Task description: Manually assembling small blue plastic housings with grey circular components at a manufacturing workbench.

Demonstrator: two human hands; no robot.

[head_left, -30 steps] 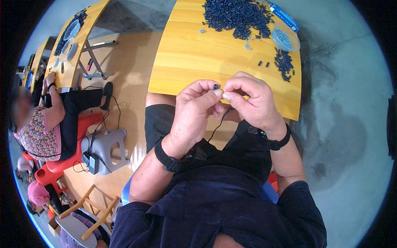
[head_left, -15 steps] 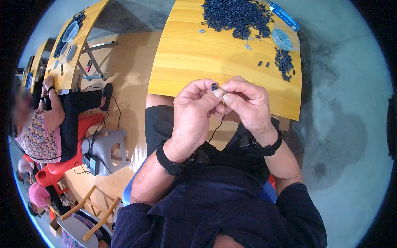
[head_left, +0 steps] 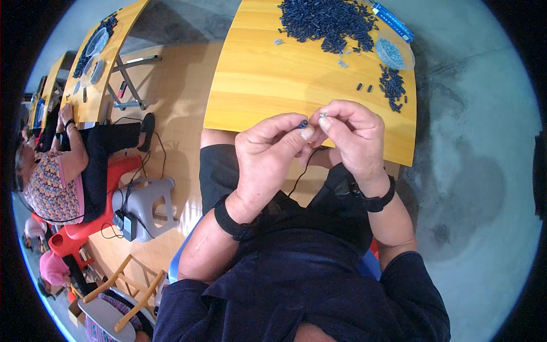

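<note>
Between thumb and forefinger, my left hand pinches a small dark blue cylindrical piece, its end poking out. My right hand pinches a tiny light-coloured, metallic-looking part, a short way right of the dark piece. Both hands are over my lap at the near edge of the yellow wooden table. At the table's far side lies a big heap of similar dark pieces. A smaller pile of them lies at the right edge, with two single pieces beside it.
A clear tub of light blue small parts stands by the right edge, below a blue box. Few loose small parts lie near the heap. Left are a grey stool, a seated person and another table.
My right hand has shifted right, away from the left, and the tiny light part now shows at its fingertips. The dark piece in my left hand has tilted.
</note>
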